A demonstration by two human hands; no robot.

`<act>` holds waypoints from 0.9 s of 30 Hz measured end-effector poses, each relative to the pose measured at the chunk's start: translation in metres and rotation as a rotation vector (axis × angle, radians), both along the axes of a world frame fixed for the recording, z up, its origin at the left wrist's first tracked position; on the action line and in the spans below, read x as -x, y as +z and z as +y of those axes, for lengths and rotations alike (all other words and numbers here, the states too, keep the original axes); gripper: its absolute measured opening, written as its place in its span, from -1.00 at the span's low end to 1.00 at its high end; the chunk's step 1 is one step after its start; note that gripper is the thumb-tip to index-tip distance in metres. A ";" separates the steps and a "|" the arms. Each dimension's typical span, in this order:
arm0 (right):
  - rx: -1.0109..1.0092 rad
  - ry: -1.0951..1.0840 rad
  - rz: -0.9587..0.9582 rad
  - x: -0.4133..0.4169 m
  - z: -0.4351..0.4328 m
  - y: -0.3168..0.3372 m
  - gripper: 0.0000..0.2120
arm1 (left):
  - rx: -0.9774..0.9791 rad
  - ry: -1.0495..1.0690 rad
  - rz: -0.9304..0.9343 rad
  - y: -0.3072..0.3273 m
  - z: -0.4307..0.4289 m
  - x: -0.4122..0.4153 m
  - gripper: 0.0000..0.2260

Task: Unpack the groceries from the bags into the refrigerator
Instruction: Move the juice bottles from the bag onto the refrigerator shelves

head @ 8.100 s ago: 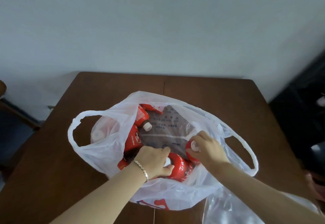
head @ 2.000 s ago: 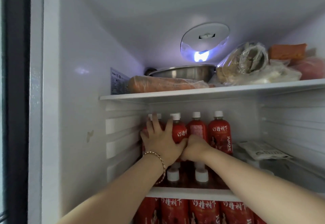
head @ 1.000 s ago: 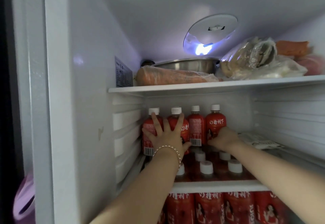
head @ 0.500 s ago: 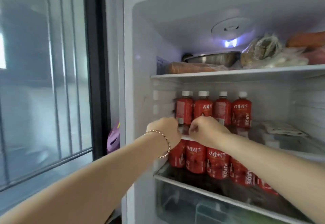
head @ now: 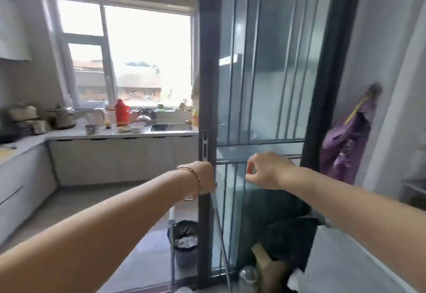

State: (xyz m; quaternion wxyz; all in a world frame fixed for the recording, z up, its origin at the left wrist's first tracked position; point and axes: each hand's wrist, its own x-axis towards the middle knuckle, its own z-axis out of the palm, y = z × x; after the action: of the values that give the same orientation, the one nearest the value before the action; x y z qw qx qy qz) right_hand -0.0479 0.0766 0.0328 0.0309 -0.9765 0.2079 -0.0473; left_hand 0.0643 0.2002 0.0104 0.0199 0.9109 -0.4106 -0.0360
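Note:
My view faces a kitchen doorway, and no bottle or grocery bag shows. My left hand, with a bracelet at the wrist, hangs in the air in front of the dark door frame, fingers loosely curled and holding nothing. My right hand floats in front of the glass panel, thumb and forefinger nearly touching, also holding nothing. The refrigerator's white outer side stands at the far right; its inside is out of view.
A ribbed glass sliding door fills the middle. A purple bag hangs beside the refrigerator. Beyond the doorway are a kitchen counter with a red thermos, and a lined trash bin on the floor.
Both hands have come off the red bottles and out of the refrigerator. My view has swung left, from the shelves to the glass door and kitchen.

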 end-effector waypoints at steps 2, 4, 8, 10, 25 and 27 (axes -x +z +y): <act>0.000 0.155 0.015 -0.034 0.069 -0.014 -0.82 | 0.029 0.157 0.044 -0.019 0.082 -0.017 -0.74; -0.004 0.312 0.029 -0.064 0.150 -0.027 -0.82 | 0.081 0.305 0.070 -0.037 0.176 -0.027 -0.76; 0.046 0.579 0.083 -0.109 0.331 -0.055 -0.76 | 0.106 0.605 0.076 -0.067 0.375 -0.024 -0.78; 0.042 0.701 0.080 -0.116 0.410 -0.069 -0.77 | 0.110 0.727 0.077 -0.077 0.455 -0.015 -0.77; 0.075 1.555 0.203 -0.080 0.956 -0.139 -0.75 | 0.084 1.621 0.149 -0.137 0.951 0.152 -0.72; 0.072 1.617 0.222 -0.078 1.010 -0.151 -0.76 | 0.082 1.699 0.174 -0.145 0.997 0.164 -0.73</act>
State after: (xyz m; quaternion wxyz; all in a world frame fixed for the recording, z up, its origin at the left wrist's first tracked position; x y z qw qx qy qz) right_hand 0.0302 1.0869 -0.1183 0.0031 -0.8241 -0.5607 0.0801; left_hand -0.0997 1.1973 -0.1344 0.1045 0.9021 0.4137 -0.0641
